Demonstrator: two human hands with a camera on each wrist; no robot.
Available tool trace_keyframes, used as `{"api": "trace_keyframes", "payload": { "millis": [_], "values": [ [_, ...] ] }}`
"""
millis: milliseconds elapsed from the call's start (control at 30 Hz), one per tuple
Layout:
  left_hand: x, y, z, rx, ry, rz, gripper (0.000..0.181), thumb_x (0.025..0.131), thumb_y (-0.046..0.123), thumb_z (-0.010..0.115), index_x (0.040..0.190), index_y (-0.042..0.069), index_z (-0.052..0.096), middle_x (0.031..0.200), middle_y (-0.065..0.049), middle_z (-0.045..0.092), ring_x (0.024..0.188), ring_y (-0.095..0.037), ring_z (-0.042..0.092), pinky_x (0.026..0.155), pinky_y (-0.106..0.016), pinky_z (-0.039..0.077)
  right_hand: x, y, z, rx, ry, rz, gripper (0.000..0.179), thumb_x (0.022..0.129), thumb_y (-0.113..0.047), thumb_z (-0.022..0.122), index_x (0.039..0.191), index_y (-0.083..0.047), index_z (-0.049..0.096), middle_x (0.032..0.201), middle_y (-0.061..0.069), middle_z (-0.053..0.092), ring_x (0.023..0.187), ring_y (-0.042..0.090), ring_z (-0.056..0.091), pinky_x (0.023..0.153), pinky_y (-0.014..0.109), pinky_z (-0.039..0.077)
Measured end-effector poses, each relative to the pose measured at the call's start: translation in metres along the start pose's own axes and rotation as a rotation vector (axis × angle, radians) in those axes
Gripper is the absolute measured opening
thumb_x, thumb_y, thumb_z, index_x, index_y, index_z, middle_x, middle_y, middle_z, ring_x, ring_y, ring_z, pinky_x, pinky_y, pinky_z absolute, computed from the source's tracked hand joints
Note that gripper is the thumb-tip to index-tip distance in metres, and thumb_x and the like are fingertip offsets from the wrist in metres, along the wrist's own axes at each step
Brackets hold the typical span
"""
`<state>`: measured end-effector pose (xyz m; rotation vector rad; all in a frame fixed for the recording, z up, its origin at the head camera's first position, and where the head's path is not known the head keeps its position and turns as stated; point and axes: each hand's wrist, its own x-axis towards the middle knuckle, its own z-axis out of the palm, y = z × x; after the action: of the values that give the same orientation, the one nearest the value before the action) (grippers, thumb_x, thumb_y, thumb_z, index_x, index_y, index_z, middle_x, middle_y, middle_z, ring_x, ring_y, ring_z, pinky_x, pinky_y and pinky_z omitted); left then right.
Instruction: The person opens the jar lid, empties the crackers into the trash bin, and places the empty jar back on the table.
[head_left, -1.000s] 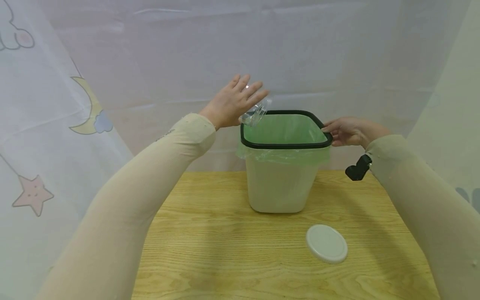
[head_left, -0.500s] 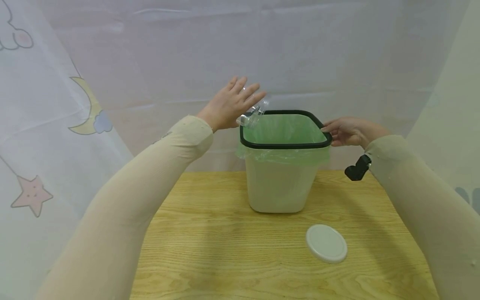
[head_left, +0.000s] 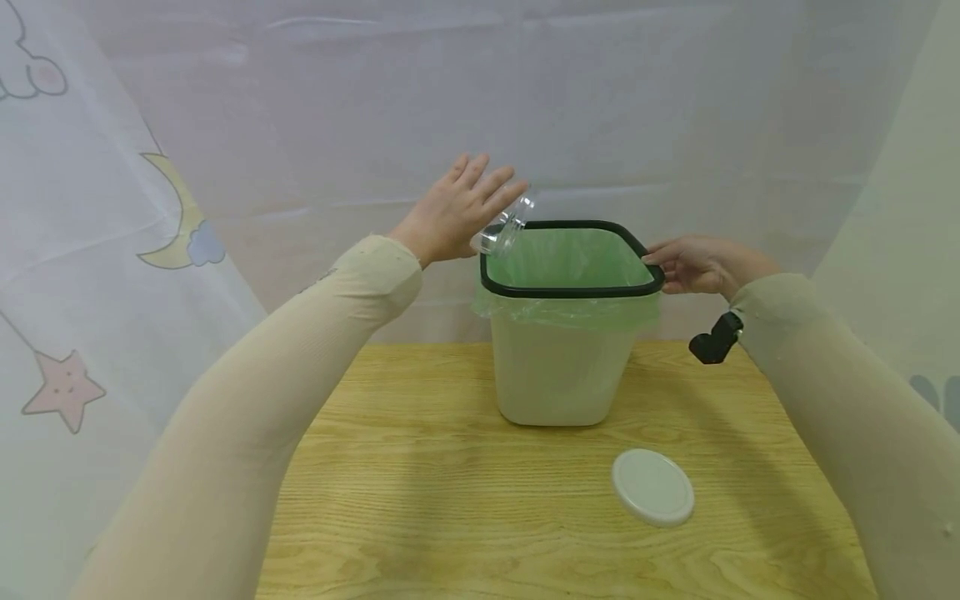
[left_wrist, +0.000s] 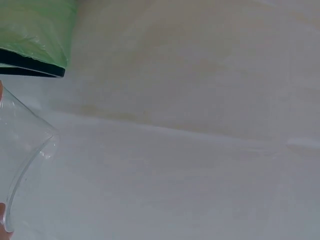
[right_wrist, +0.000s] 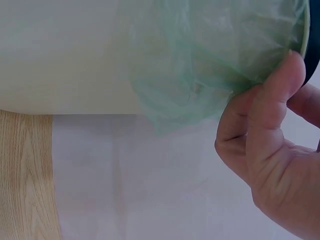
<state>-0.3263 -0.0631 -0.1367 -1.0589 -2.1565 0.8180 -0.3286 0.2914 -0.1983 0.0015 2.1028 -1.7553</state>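
My left hand (head_left: 457,210) holds a clear plastic jar (head_left: 512,225) tilted by the left rim of a trash can, its back and spread fingers facing me. In the left wrist view, the see-through wall of the jar (left_wrist: 27,140) shows at the left edge with bits of fingers on it. The off-white trash can (head_left: 562,358) stands upright, lined with a green bag (head_left: 577,254) under a black rim (head_left: 570,292). At its right side my right hand (head_left: 701,262) grips the rim; the right wrist view shows the thumb (right_wrist: 280,85) against the folded-over bag.
A round white lid (head_left: 652,487) lies flat on the wooden table (head_left: 450,500), in front and to the right of the can. Behind the table hangs a pale cloth (head_left: 375,100). A black device (head_left: 716,337) is strapped at the right sleeve.
My left hand has shifted slightly left and down with the jar, staying at the can's left rim. The right hand, can and lid have not visibly moved.
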Motion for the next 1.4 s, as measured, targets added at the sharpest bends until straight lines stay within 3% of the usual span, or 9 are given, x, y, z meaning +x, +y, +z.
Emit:
{"api": "trace_keyframes", "payload": {
  "millis": [333, 433, 567, 633, 800, 900, 1067, 1400],
  "values": [
    [-0.003, 0.001, 0.003, -0.101, 0.072, -0.056, 0.103, 0.079, 0.047, 0.079, 0.154, 0.007, 0.02, 0.154, -0.019, 0.027, 0.138, -0.045, 0.026, 0.113, -0.054, 0.021, -0.002, 0.002, 0.001, 0.03, 0.028, -0.008, 0.075, 0.102, -0.016, 0.046, 0.154, -0.003, -0.007, 0.096, 0.001, 0.05, 0.072, 0.005, 0.054, 0.063, 0.017, 0.051],
    [-0.004, 0.001, 0.005, -0.11, 0.079, -0.065, 0.105, 0.077, 0.046, 0.081, 0.154, 0.007, 0.02, 0.154, -0.019, 0.028, 0.137, -0.045, 0.027, 0.113, -0.054, 0.022, -0.002, 0.002, 0.001, 0.053, 0.036, -0.013, 0.067, 0.102, -0.016, 0.048, 0.154, -0.003, 0.008, 0.092, 0.0, 0.052, 0.071, 0.006, 0.056, 0.063, 0.018, 0.051],
    [-0.007, 0.0, 0.006, -0.136, 0.071, -0.084, 0.106, 0.076, 0.044, 0.082, 0.154, 0.007, 0.02, 0.154, -0.019, 0.028, 0.137, -0.046, 0.027, 0.113, -0.055, 0.022, -0.003, 0.003, 0.002, 0.094, 0.048, -0.014, 0.032, 0.101, -0.016, 0.051, 0.13, -0.008, 0.04, 0.086, 0.0, 0.054, 0.07, 0.009, 0.057, 0.062, 0.021, 0.052],
    [-0.008, 0.0, 0.007, -0.155, 0.07, -0.093, 0.106, 0.076, 0.043, 0.082, 0.153, 0.006, 0.02, 0.154, -0.019, 0.028, 0.137, -0.046, 0.026, 0.113, -0.055, 0.022, -0.004, 0.003, 0.003, 0.112, 0.05, -0.011, 0.02, 0.101, -0.017, 0.051, 0.117, -0.01, 0.043, 0.084, -0.001, 0.054, 0.069, 0.009, 0.056, 0.061, 0.021, 0.052],
    [-0.01, -0.001, 0.009, -0.199, 0.09, -0.111, 0.105, 0.076, 0.044, 0.082, 0.153, 0.005, 0.021, 0.153, -0.021, 0.028, 0.137, -0.047, 0.026, 0.113, -0.055, 0.02, -0.006, 0.004, 0.004, 0.138, 0.042, 0.004, 0.015, 0.101, -0.02, 0.05, 0.112, -0.012, 0.043, 0.082, -0.001, 0.053, 0.068, 0.009, 0.055, 0.061, 0.021, 0.052],
    [-0.014, -0.001, 0.01, -0.231, 0.112, -0.13, 0.105, 0.075, 0.041, 0.084, 0.152, 0.003, 0.023, 0.152, -0.022, 0.029, 0.135, -0.047, 0.028, 0.112, -0.056, 0.021, -0.006, 0.005, 0.002, 0.166, 0.032, 0.008, 0.009, 0.101, -0.021, 0.05, 0.102, -0.013, 0.052, 0.082, 0.0, 0.054, 0.068, 0.01, 0.055, 0.061, 0.022, 0.052],
    [-0.023, -0.002, 0.014, -0.259, 0.124, -0.163, 0.107, 0.072, 0.039, 0.086, 0.151, 0.002, 0.023, 0.151, -0.022, 0.029, 0.135, -0.048, 0.028, 0.112, -0.057, 0.022, -0.007, 0.008, -0.002, 0.191, 0.006, 0.001, 0.025, 0.102, -0.022, 0.048, 0.087, -0.019, 0.067, 0.085, 0.001, 0.058, 0.073, 0.011, 0.057, 0.064, 0.022, 0.054],
    [-0.034, -0.002, 0.024, -0.345, 0.13, -0.245, 0.112, 0.07, 0.041, 0.087, 0.15, 0.001, 0.021, 0.15, -0.023, 0.028, 0.137, -0.045, 0.026, 0.114, -0.053, 0.017, -0.014, 0.014, -0.008, 0.179, -0.007, -0.012, 0.03, 0.104, -0.024, 0.045, 0.088, -0.024, 0.07, 0.091, -0.001, 0.057, 0.077, 0.011, 0.056, 0.067, 0.023, 0.053]
  ]
}}
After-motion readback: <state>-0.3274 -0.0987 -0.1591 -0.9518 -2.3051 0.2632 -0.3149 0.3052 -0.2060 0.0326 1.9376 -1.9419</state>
